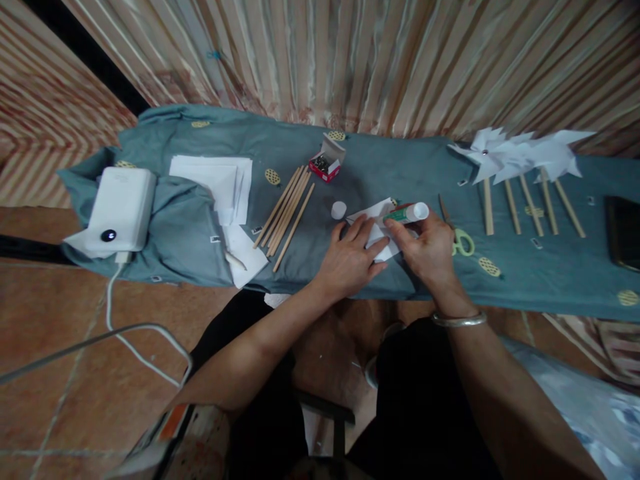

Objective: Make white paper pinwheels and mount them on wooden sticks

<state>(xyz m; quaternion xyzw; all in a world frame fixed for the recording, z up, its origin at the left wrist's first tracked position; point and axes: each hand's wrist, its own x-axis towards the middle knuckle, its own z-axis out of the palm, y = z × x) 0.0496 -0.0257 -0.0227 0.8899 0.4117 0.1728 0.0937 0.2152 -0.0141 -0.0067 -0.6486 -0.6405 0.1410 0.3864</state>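
Note:
My right hand [425, 250] is closed around a green and white glue stick [407, 213], its tip pressed to a folded white paper [375, 220] on the blue-grey cloth. My left hand [350, 257] lies flat on that paper with fingers spread, pinning it down. The glue stick's white cap [339, 210] stands just left of the paper. Yellow-handled scissors [457, 237] lie right beside my right hand, partly hidden by it.
Loose wooden sticks [287, 210] lie left of the paper, a small red box of pins [325, 163] behind them. White paper sheets [220, 183] and a white device [120, 210] with a cable sit far left. Finished paper pinwheels [520, 160] on sticks lie right; a dark phone [623, 230] lies at the edge.

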